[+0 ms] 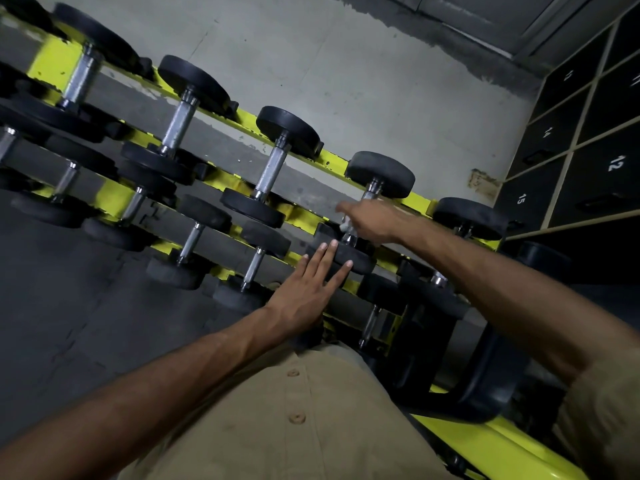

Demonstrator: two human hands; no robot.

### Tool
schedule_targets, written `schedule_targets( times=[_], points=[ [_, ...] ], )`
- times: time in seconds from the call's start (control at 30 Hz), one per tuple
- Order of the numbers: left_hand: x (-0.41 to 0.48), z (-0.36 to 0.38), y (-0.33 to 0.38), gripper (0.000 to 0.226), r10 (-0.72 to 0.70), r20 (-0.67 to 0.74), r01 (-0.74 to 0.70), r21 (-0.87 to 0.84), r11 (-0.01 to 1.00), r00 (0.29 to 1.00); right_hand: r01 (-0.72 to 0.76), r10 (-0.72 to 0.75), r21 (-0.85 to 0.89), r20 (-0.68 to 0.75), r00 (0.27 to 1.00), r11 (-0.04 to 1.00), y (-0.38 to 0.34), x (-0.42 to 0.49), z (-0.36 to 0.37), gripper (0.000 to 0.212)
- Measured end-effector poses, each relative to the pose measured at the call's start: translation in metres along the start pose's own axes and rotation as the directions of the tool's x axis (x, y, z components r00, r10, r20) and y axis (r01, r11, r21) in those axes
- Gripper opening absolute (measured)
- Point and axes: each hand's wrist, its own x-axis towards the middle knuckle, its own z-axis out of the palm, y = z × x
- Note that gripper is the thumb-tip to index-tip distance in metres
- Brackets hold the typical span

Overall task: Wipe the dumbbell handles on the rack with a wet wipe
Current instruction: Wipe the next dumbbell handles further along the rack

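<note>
A yellow rack (420,202) holds black dumbbells with chrome handles in tilted rows. My right hand (372,220) is wrapped around the handle of a top-row dumbbell (381,173), and a bit of white wet wipe (345,225) shows under the fingers. My left hand (308,285) lies flat with fingers spread on the near black head (360,263) of the same dumbbell. Most of the handle is hidden by my right hand.
More dumbbells (273,164) line the upper and lower tiers to the left. Black numbered lockers (588,161) stand at the right. A grey wall (311,64) is behind the rack, and dark rubber flooring (69,306) lies at the left.
</note>
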Motion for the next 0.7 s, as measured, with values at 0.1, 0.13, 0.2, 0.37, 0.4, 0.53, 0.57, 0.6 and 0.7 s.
schedule_targets(
  times=[0.1,0.13,0.2,0.37,0.4,0.53,0.57,0.6,0.7],
  points=[
    [0.000,0.002,-0.002,0.096,-0.001,-0.009,0.001,0.003,1.000,1.000,-0.046,0.041,-0.114,-0.040,0.998,0.992,0.005,0.005,-0.015,0.025],
    [0.000,0.002,-0.002,0.097,-0.003,-0.012,0.003,-0.003,1.000,1.000,-0.096,0.085,-0.140,-0.081,0.993,0.985,0.010,0.006,-0.019,0.025],
    [-0.001,0.002,-0.001,0.098,-0.004,-0.013,0.004,-0.005,1.000,1.000,-0.158,0.134,-0.165,-0.145,0.980,0.974,0.018,0.001,-0.022,0.026],
    [-0.001,0.000,0.002,0.092,-0.001,-0.002,0.001,0.002,1.000,1.000,-0.045,0.046,-0.042,0.018,0.999,0.998,-0.011,-0.008,0.000,0.031],
    [-0.001,0.001,0.001,0.092,0.003,-0.006,-0.003,0.007,1.000,1.000,0.000,0.004,-0.054,0.077,0.997,0.999,-0.015,-0.006,0.002,0.028],
    [0.000,0.005,-0.002,0.095,0.004,-0.016,-0.004,0.002,1.000,1.000,-0.186,0.168,-0.210,-0.099,0.981,0.960,0.002,0.005,-0.018,0.021],
    [0.000,0.004,-0.002,0.096,0.005,-0.017,-0.005,0.001,1.000,1.000,-0.254,0.223,-0.207,-0.162,0.961,0.945,0.008,0.005,-0.020,0.020],
    [0.000,0.004,-0.002,0.096,0.006,-0.016,-0.006,0.000,1.000,1.000,-0.289,0.253,-0.204,-0.186,0.950,0.935,0.009,0.004,-0.019,0.019],
    [0.001,0.003,0.000,0.093,0.007,-0.002,-0.007,0.008,1.000,1.000,-0.183,0.189,-0.255,0.000,0.982,0.949,-0.016,0.011,-0.012,0.019]
  ],
)
